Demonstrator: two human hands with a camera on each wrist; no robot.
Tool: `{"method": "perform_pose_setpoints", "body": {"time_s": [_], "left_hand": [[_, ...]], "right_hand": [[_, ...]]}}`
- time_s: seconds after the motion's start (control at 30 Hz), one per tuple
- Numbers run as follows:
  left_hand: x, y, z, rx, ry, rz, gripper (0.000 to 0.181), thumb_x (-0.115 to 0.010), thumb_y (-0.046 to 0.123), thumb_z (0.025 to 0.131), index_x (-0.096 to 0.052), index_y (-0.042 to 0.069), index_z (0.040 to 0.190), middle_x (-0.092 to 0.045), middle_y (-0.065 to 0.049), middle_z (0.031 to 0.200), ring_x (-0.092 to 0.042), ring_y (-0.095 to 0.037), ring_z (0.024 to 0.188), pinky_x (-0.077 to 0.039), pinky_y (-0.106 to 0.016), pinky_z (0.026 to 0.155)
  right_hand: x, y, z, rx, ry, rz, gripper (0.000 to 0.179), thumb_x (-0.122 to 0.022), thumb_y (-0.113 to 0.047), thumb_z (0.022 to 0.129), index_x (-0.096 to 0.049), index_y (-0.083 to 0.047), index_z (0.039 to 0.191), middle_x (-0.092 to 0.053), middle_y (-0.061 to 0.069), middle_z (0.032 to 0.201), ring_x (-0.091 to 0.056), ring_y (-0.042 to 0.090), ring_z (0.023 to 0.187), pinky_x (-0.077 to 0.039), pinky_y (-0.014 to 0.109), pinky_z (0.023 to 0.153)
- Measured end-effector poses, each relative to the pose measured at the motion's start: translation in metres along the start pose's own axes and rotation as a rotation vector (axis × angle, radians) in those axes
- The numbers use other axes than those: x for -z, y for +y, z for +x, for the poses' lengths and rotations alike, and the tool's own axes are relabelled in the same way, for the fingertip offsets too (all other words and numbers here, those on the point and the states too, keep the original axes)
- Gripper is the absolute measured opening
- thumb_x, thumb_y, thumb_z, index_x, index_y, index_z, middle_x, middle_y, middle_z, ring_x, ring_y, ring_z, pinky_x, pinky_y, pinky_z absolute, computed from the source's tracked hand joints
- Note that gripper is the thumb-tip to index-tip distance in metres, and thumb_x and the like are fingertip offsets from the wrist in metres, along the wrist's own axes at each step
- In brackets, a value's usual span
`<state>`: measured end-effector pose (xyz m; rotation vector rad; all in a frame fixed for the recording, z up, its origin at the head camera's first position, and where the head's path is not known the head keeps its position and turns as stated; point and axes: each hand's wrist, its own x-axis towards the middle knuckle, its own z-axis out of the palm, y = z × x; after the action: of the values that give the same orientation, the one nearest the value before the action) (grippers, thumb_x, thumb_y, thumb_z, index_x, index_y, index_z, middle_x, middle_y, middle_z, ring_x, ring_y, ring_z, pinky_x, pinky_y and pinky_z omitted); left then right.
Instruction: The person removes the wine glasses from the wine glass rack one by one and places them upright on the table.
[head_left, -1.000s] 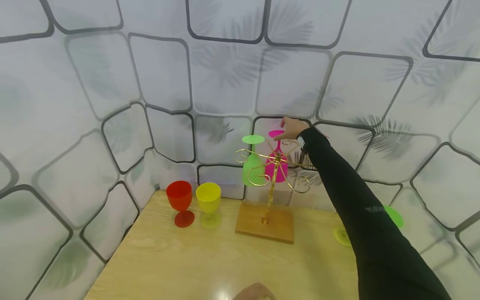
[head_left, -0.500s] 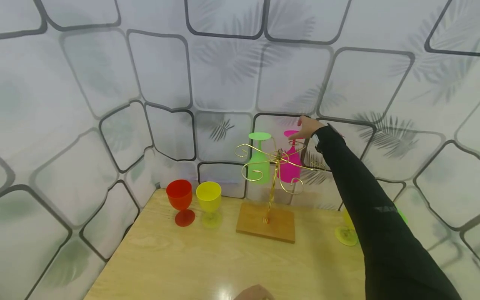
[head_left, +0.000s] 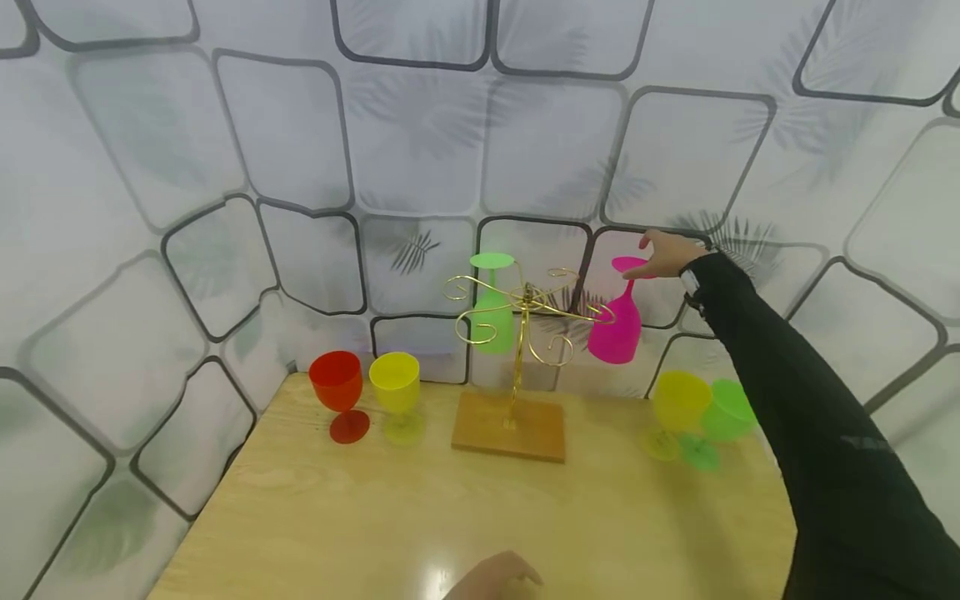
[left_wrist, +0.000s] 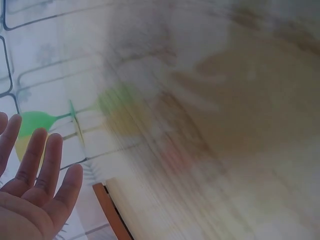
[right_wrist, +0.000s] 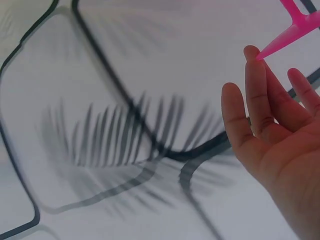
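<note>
My right hand [head_left: 670, 254] pinches the foot of a pink plastic goblet [head_left: 617, 333], which hangs upside down and tilted. In the right wrist view, fingertips meet the edge of the pink foot [right_wrist: 287, 40]. The goblet is at the right side of a gold wire goblet rack [head_left: 519, 367] and overlaps the end of one curled arm; I cannot tell whether they touch. A green goblet [head_left: 492, 321] hangs upside down on the rack's far left side. My left hand [head_left: 491, 575] is low over the table's front, holding nothing; the left wrist view shows its fingers [left_wrist: 51, 160] extended.
A red goblet [head_left: 337, 382] and a yellow goblet [head_left: 395, 385] stand upright at the table's back left. Another yellow goblet [head_left: 681, 402] and a green one [head_left: 727, 410] stand at the right. The rack's wooden base [head_left: 480, 425] sits near the patterned back wall [head_left: 420, 150].
My right hand has moved right with the pink goblet, from the rack's middle to beyond its right arm, and the goblet has tilted. The rack's arms have turned. The view has shifted right.
</note>
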<state>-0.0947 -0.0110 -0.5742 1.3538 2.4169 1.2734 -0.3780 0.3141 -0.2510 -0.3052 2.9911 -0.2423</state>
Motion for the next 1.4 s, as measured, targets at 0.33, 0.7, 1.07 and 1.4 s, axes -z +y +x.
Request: {"method": "perform_pose_setpoints", "body": {"time_s": [0.33,0.7,1.07,1.4], "left_hand": [[-0.005,0.008,-0.001,0.014,-0.056,-0.1,0.028,-0.05,0.005,0.09,-0.057,0.01,0.117,-0.061,-0.006,0.115,-0.058,-0.012,0.106,-0.05,-0.024,0.088],[-0.01,0.007,0.002,0.079,0.008,-0.031,0.022,-0.05,0.007,0.092,-0.06,0.011,0.112,-0.063,-0.004,0.106,-0.059,-0.013,0.097,-0.05,-0.021,0.08],[0.023,-0.016,0.021,0.403,0.096,-0.156,0.046,-0.061,0.015,0.087,-0.047,0.007,0.131,-0.056,-0.014,0.125,-0.056,-0.03,0.11,-0.051,-0.041,0.09],[0.081,0.019,0.067,0.218,0.467,-0.499,0.083,-0.077,0.02,0.077,-0.028,0.001,0.141,-0.046,-0.021,0.136,-0.052,-0.028,0.122,-0.041,-0.051,0.105]], "right_hand": [[0.005,0.017,-0.083,0.089,0.041,-0.051,0.07,-0.072,-0.038,0.079,-0.043,0.004,0.127,-0.061,0.028,0.109,-0.06,0.037,0.092,-0.054,0.05,0.079],[-0.046,0.026,-0.156,0.244,-0.065,0.191,0.065,-0.068,-0.02,0.084,-0.038,-0.006,0.14,-0.059,0.022,0.117,-0.059,0.034,0.102,-0.055,0.043,0.079],[-0.192,0.037,-0.188,0.446,-0.117,1.019,0.059,-0.06,0.002,0.085,-0.031,-0.007,0.136,-0.057,-0.006,0.127,-0.059,0.001,0.109,-0.054,0.022,0.087],[-0.304,-0.037,-0.18,0.537,-0.233,1.554,0.06,-0.056,0.006,0.088,-0.022,-0.014,0.133,-0.056,-0.005,0.129,-0.059,0.01,0.114,-0.053,0.026,0.091]]}}
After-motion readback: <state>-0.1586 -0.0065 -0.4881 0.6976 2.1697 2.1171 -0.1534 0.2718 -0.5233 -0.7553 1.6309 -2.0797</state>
